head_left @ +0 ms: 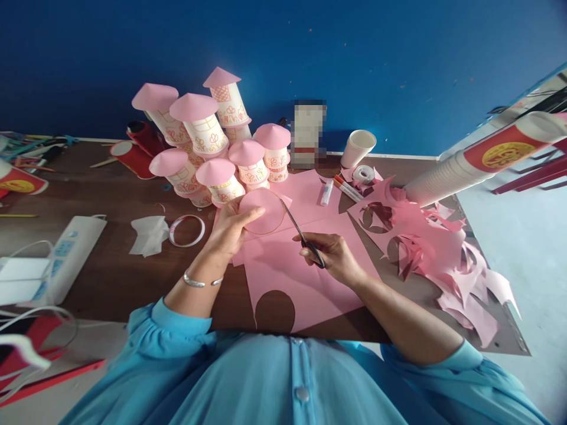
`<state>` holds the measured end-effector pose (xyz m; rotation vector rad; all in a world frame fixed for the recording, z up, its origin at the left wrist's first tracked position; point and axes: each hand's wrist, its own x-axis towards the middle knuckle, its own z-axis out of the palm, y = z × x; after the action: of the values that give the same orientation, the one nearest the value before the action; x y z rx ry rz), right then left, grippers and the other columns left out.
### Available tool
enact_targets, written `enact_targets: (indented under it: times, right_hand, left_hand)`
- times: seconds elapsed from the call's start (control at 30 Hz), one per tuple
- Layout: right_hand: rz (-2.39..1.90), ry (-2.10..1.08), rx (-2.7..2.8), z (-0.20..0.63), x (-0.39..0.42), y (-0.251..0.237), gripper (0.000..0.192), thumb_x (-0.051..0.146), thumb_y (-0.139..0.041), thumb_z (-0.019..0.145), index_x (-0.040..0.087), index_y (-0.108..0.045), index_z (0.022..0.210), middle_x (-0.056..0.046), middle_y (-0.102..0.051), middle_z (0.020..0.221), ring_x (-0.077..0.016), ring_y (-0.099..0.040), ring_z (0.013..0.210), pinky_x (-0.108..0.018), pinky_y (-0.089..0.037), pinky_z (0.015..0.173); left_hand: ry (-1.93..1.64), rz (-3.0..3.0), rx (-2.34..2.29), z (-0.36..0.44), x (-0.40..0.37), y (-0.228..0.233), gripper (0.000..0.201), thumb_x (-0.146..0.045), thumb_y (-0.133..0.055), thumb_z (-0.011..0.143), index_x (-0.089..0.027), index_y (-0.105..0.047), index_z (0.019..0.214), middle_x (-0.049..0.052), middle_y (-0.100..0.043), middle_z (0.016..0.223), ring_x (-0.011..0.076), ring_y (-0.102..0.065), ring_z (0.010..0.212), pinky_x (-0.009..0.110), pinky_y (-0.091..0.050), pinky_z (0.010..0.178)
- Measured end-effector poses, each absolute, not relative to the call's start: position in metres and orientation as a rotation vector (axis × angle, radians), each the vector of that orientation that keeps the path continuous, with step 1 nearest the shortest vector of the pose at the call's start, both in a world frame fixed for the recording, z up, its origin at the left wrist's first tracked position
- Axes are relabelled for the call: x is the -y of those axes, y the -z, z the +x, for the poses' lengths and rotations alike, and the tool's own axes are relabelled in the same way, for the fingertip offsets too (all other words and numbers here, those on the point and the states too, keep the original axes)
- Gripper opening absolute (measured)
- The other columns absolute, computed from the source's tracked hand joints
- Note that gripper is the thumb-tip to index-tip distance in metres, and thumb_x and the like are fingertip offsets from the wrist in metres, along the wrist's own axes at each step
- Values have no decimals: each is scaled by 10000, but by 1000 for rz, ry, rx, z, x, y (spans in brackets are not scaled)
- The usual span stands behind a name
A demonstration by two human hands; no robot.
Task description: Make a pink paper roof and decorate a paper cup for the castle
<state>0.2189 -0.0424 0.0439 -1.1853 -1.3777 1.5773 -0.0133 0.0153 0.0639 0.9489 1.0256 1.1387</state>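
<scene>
Left hand (230,229) is gripping disc (260,213) | right hand (333,255) is holding scissors (295,223), pointing at disc's edge | sheet (310,289) is lying below

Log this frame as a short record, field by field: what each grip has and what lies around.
Left grip: holds a pink paper disc by its left side
Right grip: holds scissors, blades at the disc's right edge
Underneath: pink sheets, the nearest with a rounded cut-out
Behind: seven cup towers with pink cone tops
Right side: pink paper scraps, long cup stack
Left side: white power strip
</scene>
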Motion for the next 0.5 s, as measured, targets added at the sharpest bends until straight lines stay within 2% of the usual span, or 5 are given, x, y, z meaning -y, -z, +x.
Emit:
enact_targets:
  times: [0.3,0.5]
  right_hand:
    - [-1178,-1580,1369,219,42,-42,598,613,-823,779,103,-778,1089,17,-539,609,-111,-461,580,-276,-430,550]
    - [-1180,-1566,1415,220,41,-42,601,626,-811,785,100,-775,1073,26,-514,598,-103,-435,568,-265,-405,530]
  left_hand:
    - [-1061,932,-1022,-17,-16,-60,329,-339,-906,641,-176,-776,895,48,-777,795,220,-715,707,300,-553,610]
    - [-1036,919,-1034,-18,-17,-62,327,-342,-890,648,-178,-768,903,35,-780,803,209,-715,708,289,-566,624]
